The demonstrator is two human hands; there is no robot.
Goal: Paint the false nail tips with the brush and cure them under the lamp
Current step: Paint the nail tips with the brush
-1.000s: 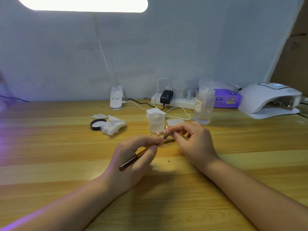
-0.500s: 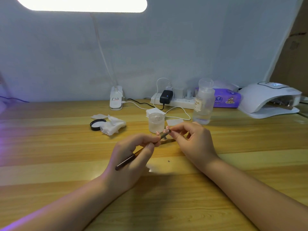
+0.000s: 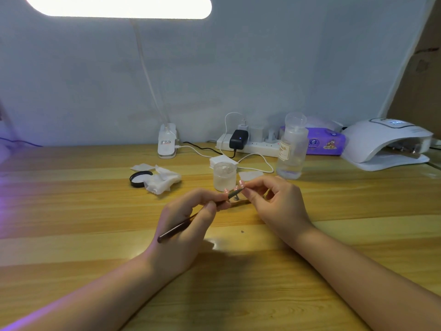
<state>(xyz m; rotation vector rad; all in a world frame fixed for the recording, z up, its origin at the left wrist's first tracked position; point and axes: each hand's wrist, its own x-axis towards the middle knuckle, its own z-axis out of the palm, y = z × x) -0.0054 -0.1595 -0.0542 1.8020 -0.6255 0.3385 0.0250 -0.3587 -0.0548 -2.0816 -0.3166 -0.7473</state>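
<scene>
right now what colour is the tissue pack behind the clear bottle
Purple, with small cartoon pictures on the front; the head view shows it, beside the power strip.

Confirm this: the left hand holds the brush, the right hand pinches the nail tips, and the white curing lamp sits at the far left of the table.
One thing is wrong: the curing lamp sits at the far right of the table, as the head view shows. The left hand does hold the brush, and the right hand does pinch the nail tips.
</scene>
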